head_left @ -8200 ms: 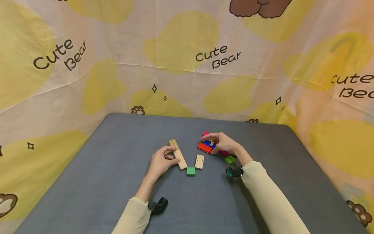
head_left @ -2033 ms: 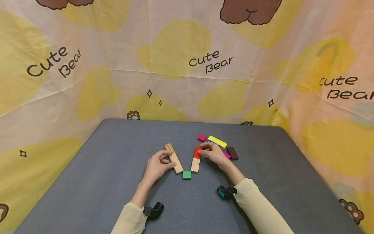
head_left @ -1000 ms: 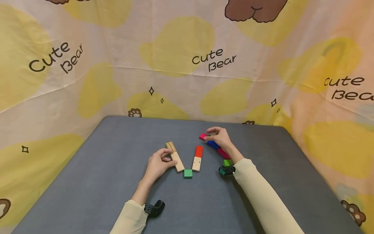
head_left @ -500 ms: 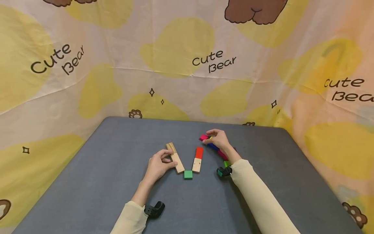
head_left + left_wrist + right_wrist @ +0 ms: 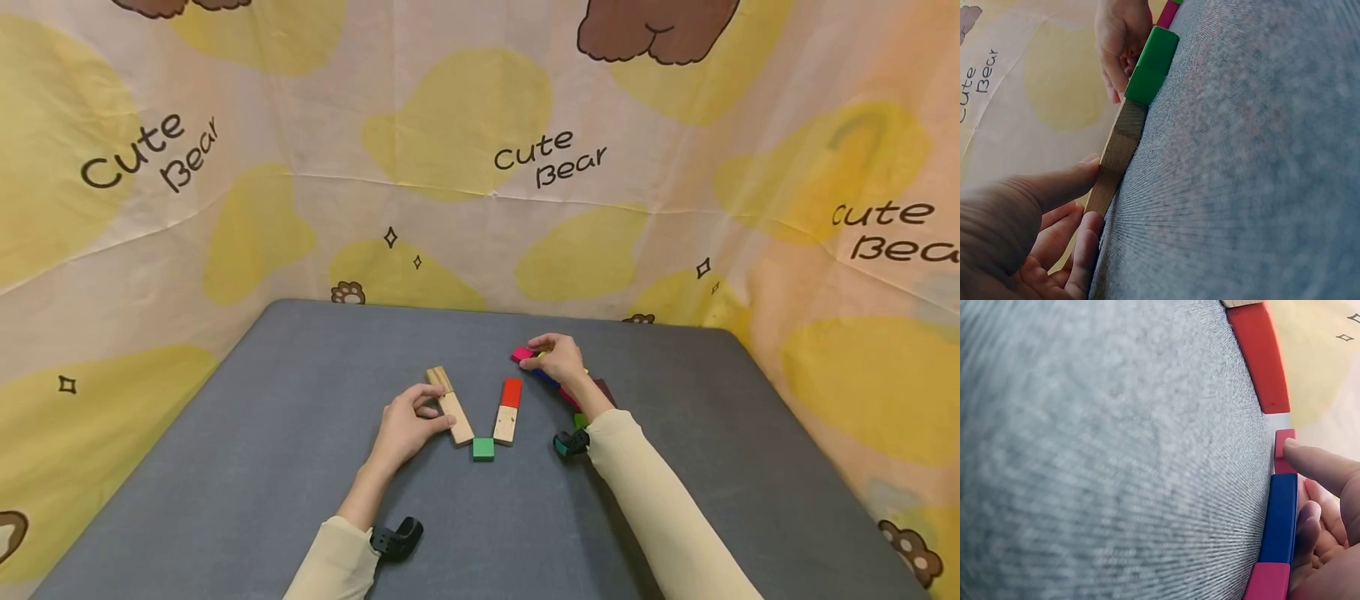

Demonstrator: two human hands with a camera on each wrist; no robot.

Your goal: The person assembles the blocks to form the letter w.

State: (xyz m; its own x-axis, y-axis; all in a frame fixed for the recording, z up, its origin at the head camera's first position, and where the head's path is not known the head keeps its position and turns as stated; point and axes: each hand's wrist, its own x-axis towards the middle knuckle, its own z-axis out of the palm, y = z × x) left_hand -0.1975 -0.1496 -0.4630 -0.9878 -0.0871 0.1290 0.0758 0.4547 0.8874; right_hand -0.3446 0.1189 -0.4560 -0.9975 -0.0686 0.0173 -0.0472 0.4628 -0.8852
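Two plain wooden blocks [image 5: 454,417] lie end to end in a slanted row on the left. My left hand [image 5: 405,425] holds this row, its thumb and fingertips against the wood in the left wrist view. A green block [image 5: 483,450] lies at the rows' near ends. To the right, a short plain block [image 5: 506,425] has a red block [image 5: 512,392] behind it. Farther back, my right hand [image 5: 561,360] pinches a small pink block [image 5: 521,355]; in the right wrist view its thumb tip [image 5: 1291,447] touches that block. The index fingertip's contact is hidden there.
Beneath and beside the right hand lie a blue block [image 5: 1281,519], a magenta block [image 5: 1267,581], a dark brown block [image 5: 604,390] and a light green block [image 5: 580,421]. A yellow block is mostly covered. Printed cloth [image 5: 450,125] hangs behind the grey table [image 5: 300,467].
The red block moved from the pile to behind the short plain block. My right hand let go of it and went back to the pink block. My left hand stays at the wooden row.
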